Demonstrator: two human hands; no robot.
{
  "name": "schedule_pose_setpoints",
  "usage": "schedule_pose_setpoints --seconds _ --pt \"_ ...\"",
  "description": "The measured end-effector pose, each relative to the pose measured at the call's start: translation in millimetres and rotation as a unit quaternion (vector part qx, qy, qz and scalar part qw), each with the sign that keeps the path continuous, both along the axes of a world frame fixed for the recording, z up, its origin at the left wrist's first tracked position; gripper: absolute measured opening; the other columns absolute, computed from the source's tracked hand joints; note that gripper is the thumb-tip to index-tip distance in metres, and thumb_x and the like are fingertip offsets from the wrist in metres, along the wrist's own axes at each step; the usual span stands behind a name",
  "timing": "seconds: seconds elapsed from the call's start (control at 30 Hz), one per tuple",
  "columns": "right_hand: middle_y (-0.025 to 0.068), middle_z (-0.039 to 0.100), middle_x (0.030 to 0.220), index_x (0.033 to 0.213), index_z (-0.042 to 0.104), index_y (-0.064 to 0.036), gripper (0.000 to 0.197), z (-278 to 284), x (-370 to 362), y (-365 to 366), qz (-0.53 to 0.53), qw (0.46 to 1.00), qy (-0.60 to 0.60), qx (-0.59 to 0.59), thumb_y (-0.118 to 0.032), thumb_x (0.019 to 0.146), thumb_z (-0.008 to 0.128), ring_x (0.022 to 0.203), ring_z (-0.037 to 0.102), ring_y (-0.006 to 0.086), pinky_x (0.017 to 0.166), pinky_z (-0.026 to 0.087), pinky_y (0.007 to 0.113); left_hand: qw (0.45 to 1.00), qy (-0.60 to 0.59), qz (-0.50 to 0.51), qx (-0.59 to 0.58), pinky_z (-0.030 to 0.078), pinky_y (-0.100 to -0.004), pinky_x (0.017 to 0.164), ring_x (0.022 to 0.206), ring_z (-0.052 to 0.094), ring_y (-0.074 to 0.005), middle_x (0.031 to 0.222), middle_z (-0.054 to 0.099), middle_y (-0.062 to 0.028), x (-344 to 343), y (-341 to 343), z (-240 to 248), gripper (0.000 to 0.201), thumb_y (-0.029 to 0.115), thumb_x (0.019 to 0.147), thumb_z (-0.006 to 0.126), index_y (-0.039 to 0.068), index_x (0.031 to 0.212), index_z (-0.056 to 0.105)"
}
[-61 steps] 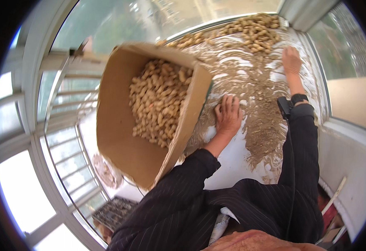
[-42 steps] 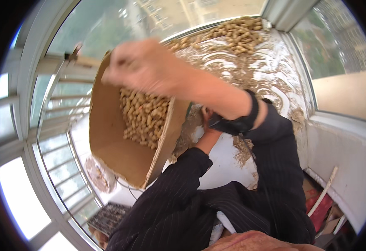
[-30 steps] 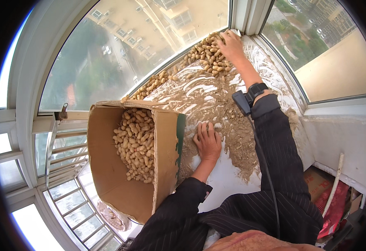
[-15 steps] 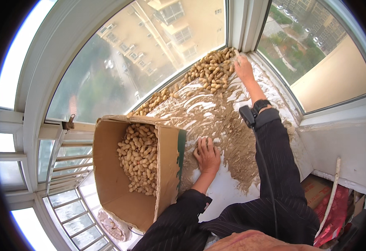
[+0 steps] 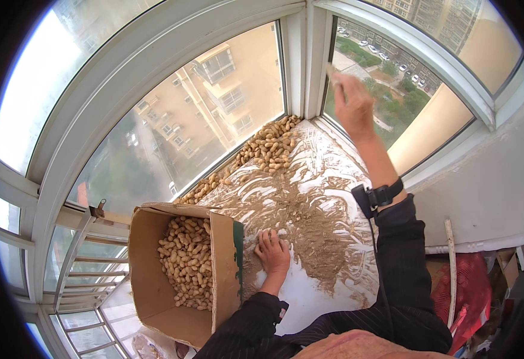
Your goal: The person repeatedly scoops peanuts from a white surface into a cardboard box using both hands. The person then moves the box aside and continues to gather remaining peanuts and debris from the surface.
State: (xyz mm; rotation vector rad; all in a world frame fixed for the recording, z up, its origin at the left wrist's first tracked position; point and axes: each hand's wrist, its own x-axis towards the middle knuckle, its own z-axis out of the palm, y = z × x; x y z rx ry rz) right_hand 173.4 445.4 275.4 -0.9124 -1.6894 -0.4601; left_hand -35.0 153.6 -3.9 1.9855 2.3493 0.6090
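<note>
My left hand [image 5: 272,251] rests on the dusty white sill [image 5: 310,302], beside the right wall of a cardboard box [image 5: 225,263]. Its fingers lie spread on the dirt, holding nothing. Peanuts in their shells [image 5: 185,263] heap up inside the tilted box. Raised in front of the right window, my right hand [image 5: 355,107] has its fingers closed on a thin, pale piece [image 5: 330,69], too blurred to name. Another pile of unshelled peanuts [image 5: 271,143] lies in the far corner and trails left along the window edge.
Loose brown dirt [image 5: 319,239] covers much of the sill in swept streaks. Window frames [image 5: 298,66] meet at the far corner. At lower right stand a pale stick [image 5: 452,269] and a red bag [image 5: 471,287]. A black cable [image 5: 377,251] hangs from my right wrist.
My right hand has lifted from the peanuts in the corner up before the right window, still holding the pale piece. The view has shifted; my left hand stays on the sill.
</note>
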Motion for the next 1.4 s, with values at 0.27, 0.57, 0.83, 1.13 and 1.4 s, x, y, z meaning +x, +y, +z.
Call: schedule_pose_setpoints --seconds 0.27,0.57,0.83,1.13,1.4 --pt "0.0045 0.065 0.094 0.100 0.062 -0.0095 0.023 152 76 -3 -0.329 0.877 -0.337 0.092 0.000 0.078 0.061 0.089 0.063 0.0203 0.082 0.046 0.035 1.000 0.006 0.005 0.017 0.032 -0.0497 0.103 0.137 0.036 -0.0307 0.134 0.046 -0.0119 0 0 -2 0.041 0.022 0.090 0.056 0.009 0.129 0.051" --pt "0.0090 0.067 0.100 0.096 0.058 -0.0062 0.017 143 94 8 -0.299 0.914 -0.273 0.011 -0.001 0.080 0.055 0.104 0.062 0.0260 0.092 0.042 0.040 1.000 -0.009 -0.002 -0.003 0.032 -0.0511 0.102 0.137 0.036 -0.0319 0.135 0.045 -0.0128 -1 -1 0 0.042 0.021 0.091 0.056 0.007 0.130 0.050" --pt "0.0126 0.062 0.100 0.091 0.049 -0.0043 0.011 145 91 -1 -0.244 0.948 -0.195 -0.064 0.000 0.081 0.047 0.108 0.057 0.0301 0.094 0.038 0.041 1.000 -0.009 0.003 -0.002 0.030 -0.0518 0.103 0.138 0.035 -0.0315 0.137 0.043 -0.0129 -1 -1 -4 0.043 0.022 0.092 0.055 0.008 0.132 0.048" --pt "0.0077 0.067 0.110 0.100 0.061 -0.0051 0.017 136 82 3 -0.278 0.932 -0.233 -0.006 -0.007 0.085 0.052 0.109 0.059 0.0261 0.094 0.040 0.043 1.000 -0.012 -0.001 0.004 0.031 -0.0512 0.102 0.138 0.034 -0.0313 0.135 0.044 -0.0123 -2 -1 -3 0.041 0.022 0.092 0.055 0.008 0.130 0.049" --pt "0.0082 0.069 0.105 0.103 0.068 -0.0064 0.021 142 84 6 -0.297 0.920 -0.251 0.055 -0.012 0.085 0.058 0.110 0.059 0.0235 0.093 0.042 0.040 1.000 -0.011 -0.010 0.002 0.031 -0.0511 0.102 0.139 0.033 -0.0320 0.134 0.044 -0.0130 -2 0 2 0.043 0.021 0.092 0.055 0.008 0.132 0.048"
